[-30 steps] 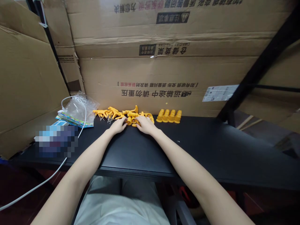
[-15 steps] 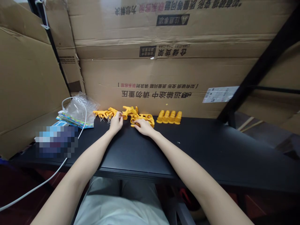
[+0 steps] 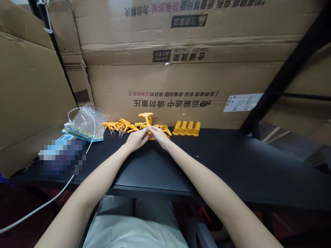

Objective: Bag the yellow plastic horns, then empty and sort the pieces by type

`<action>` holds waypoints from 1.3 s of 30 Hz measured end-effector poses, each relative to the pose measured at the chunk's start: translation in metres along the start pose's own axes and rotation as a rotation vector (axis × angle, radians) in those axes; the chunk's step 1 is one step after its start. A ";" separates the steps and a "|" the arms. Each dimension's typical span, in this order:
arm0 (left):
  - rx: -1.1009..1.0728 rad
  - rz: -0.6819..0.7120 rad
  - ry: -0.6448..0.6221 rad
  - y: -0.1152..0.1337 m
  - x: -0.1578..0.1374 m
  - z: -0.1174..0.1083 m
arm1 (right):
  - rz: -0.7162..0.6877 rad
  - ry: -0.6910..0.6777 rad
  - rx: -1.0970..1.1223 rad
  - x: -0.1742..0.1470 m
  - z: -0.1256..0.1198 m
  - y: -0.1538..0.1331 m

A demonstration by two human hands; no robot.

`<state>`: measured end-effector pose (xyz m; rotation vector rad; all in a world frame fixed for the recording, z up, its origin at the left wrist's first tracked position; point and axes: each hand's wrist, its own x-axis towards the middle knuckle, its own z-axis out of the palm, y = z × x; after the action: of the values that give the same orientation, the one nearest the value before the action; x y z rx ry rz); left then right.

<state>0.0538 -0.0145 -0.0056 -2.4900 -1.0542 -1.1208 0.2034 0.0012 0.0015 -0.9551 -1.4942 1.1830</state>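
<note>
My left hand and my right hand meet over the black table, fingertips pinched together around the lower part of a yellow corkscrew. Its T-shaped handle stands upright above the fingers; its lower end is hidden behind them. Just beyond and beside my right hand lie yellow plastic frames with round openings, partly covered by the hands. Left of my left hand is a heap of yellow corkscrews with metal spirals pointing down.
Several yellow stepped cup-like pieces stand in rows to the right. A clear plastic bag and a white cable lie at the left, near a blurred-out item. Cardboard walls the back of the black table.
My left hand has moved right from beside the corkscrew heap, and my right hand slightly up. Both now meet at an upright T-handle, which was tilted before.
</note>
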 end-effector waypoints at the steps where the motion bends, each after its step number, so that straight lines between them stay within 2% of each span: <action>1: 0.002 0.030 -0.005 0.002 0.000 -0.001 | 0.004 -0.002 0.013 0.000 0.000 -0.001; 5: 0.020 0.060 0.035 0.002 0.001 -0.006 | -0.047 0.049 -0.095 0.002 -0.004 -0.001; 8: 0.084 -0.004 0.107 -0.006 0.003 -0.009 | -0.179 0.102 -0.287 0.003 -0.009 -0.001; 11: 0.157 -0.087 0.116 -0.015 0.004 -0.011 | -0.239 0.076 -0.411 0.001 -0.009 -0.002; 15: 0.177 -0.119 0.054 -0.020 0.004 -0.012 | -0.211 -0.010 -0.390 -0.003 -0.007 -0.006; 19: 0.161 -0.098 0.059 -0.023 0.003 -0.017 | -0.179 -0.112 -0.302 -0.005 -0.008 -0.009; 22: 0.143 -0.086 0.043 -0.026 0.003 -0.020 | -0.201 -0.144 -0.342 -0.004 -0.012 -0.008; 25: 0.133 -0.073 0.011 -0.028 0.002 -0.019 | -0.262 -0.109 -0.544 -0.003 -0.016 -0.006; 32: 0.082 -0.039 0.002 -0.028 0.000 -0.012 | -0.507 0.023 -1.221 -0.010 -0.021 -0.017; 35: 0.074 -0.049 -0.011 -0.026 0.001 -0.011 | -0.579 0.071 -1.364 -0.012 -0.022 -0.023; 39: 0.067 -0.118 -0.103 -0.022 0.003 -0.013 | -0.599 0.096 -1.436 -0.011 -0.025 -0.024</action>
<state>0.0324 -0.0034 0.0034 -2.4845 -1.2600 -0.9792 0.2297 -0.0094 0.0243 -1.2194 -2.2782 -0.5428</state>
